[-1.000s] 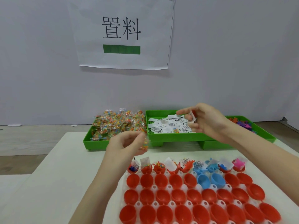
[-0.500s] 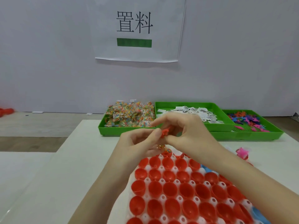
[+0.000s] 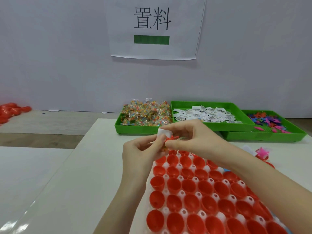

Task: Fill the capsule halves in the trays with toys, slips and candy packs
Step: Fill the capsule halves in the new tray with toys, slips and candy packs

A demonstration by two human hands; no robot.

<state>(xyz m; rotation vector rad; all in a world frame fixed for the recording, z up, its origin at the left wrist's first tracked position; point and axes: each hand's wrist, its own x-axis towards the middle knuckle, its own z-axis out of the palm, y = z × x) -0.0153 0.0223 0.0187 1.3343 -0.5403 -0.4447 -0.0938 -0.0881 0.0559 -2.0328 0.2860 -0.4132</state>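
Observation:
Both hands meet above the far edge of the white capsule tray [image 3: 181, 193], whose rows hold several empty red capsule halves [image 3: 190, 202]. My left hand [image 3: 143, 149] pinches a white slip [image 3: 164, 132] and, below it, what looks like a candy pack. My right hand [image 3: 190, 137] pinches a small orange toy [image 3: 170, 138] against the slip. The tray's far row lies hidden behind the hands, except for a pink toy in a capsule half [image 3: 263, 152] at the right.
Three green bins stand at the table's far edge: candy packs [image 3: 145, 114] on the left, printed slips [image 3: 206, 114] in the middle, coloured toys [image 3: 270, 121] on the right. Red capsule halves [image 3: 11, 110] are piled on the floor at far left. A paper sign hangs on the wall.
My right hand came back from the slip bin and joined my left hand over the tray. The slip now shows between the fingers. The view has shifted left and closer.

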